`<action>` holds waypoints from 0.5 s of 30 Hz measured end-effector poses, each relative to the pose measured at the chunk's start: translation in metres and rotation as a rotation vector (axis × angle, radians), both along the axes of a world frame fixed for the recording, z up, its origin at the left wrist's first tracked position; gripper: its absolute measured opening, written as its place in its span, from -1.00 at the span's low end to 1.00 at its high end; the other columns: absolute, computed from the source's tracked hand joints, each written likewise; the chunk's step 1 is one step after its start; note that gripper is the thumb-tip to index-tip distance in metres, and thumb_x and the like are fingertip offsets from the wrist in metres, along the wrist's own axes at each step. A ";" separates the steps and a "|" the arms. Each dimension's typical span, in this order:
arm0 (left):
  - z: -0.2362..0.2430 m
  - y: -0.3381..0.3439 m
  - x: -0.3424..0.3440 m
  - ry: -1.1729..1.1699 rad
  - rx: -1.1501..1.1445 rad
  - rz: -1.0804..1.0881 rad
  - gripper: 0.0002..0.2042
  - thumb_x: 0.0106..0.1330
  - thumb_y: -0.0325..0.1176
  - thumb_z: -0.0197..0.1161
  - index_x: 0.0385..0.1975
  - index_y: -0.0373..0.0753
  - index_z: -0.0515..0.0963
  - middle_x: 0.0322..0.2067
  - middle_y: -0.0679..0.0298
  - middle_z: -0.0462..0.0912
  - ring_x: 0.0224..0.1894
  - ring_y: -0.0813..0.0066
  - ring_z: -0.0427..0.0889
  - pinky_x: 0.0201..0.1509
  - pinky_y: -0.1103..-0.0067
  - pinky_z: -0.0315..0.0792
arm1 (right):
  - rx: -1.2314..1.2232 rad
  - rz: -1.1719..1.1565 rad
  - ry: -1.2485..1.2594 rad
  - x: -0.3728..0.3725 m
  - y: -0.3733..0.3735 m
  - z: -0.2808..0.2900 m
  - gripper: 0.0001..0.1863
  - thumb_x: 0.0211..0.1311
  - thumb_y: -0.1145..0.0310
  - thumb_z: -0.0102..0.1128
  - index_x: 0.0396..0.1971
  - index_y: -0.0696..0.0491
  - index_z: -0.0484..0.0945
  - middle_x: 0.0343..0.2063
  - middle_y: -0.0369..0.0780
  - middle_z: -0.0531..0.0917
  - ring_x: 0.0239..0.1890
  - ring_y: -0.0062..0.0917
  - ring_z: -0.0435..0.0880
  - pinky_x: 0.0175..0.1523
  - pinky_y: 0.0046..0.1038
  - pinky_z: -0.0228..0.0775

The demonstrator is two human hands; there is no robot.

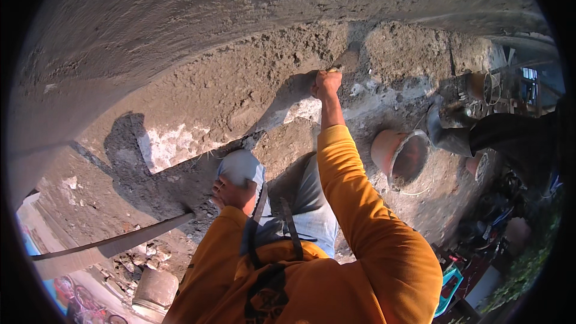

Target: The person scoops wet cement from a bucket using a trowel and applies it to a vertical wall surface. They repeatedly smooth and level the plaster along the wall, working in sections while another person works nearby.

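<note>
My right hand (327,84) reaches forward, its fingers wrapped round the handle of a trowel. The trowel's blade (348,58) lies against rough, lumpy mortar (300,51) on the ledge at the foot of the wall. My left hand (237,194) rests against my bent knee (241,166), its fingers curled in; nothing shows in them.
A grey plastered wall (180,12) curves across the top. To the right stand a mortar-stained bucket (399,157), a smaller bucket (477,165) and another person's booted leg (450,135). At lower left are a wooden plank (114,249) and a dirty container (156,291).
</note>
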State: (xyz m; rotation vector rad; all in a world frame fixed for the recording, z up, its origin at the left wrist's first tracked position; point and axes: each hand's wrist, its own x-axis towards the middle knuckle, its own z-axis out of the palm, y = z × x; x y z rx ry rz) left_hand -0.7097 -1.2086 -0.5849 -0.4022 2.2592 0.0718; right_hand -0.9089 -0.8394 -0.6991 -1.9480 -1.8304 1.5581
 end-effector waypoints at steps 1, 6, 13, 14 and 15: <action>-0.002 -0.002 0.000 -0.018 0.000 0.000 -0.06 0.11 0.22 0.21 0.32 -0.48 0.23 0.30 -0.20 0.32 0.38 -0.16 0.28 0.40 -0.04 0.15 | 0.093 0.059 -0.050 -0.004 -0.005 -0.007 -0.72 0.19 0.42 0.34 -0.22 0.27 0.50 -0.31 0.06 0.71 -0.35 -0.17 0.78 -0.47 0.01 0.60; -0.004 0.002 0.010 0.096 -0.045 -0.004 -0.06 0.10 0.19 0.23 0.34 -0.46 0.23 0.28 -0.20 0.34 0.38 -0.15 0.30 0.42 -0.05 0.15 | 0.206 0.493 -0.186 0.026 -0.017 0.031 -0.61 0.16 0.41 0.26 -0.08 0.34 0.47 -0.22 0.17 0.72 -0.15 0.03 0.76 -0.14 -0.07 0.64; 0.020 0.020 -0.002 0.084 -0.043 -0.007 -0.12 0.11 0.14 0.28 0.31 -0.41 0.26 0.23 -0.15 0.39 0.35 -0.15 0.34 0.44 -0.03 0.18 | 0.269 0.522 -0.144 0.069 -0.014 0.043 -0.63 0.22 0.29 0.24 -0.13 0.26 0.44 -0.32 0.07 0.71 -0.34 -0.02 0.75 -0.23 0.01 0.61; 0.022 0.019 -0.003 0.069 -0.055 0.000 -0.13 0.11 0.14 0.29 0.30 -0.40 0.28 0.25 -0.16 0.38 0.36 -0.15 0.33 0.45 -0.02 0.17 | 0.190 0.383 -0.061 0.074 -0.029 0.054 -0.65 0.23 0.29 0.25 -0.16 0.24 0.42 -0.37 0.02 0.70 -0.44 -0.08 0.74 -0.33 0.01 0.60; 0.021 0.020 -0.002 0.073 -0.053 -0.007 -0.10 0.11 0.15 0.27 0.34 -0.41 0.24 0.27 -0.17 0.36 0.38 -0.15 0.31 0.45 -0.02 0.15 | 0.117 0.239 0.020 0.076 -0.041 0.063 -0.67 0.24 0.30 0.26 -0.20 0.21 0.41 -0.42 -0.04 0.69 -0.53 -0.14 0.72 -0.44 0.01 0.58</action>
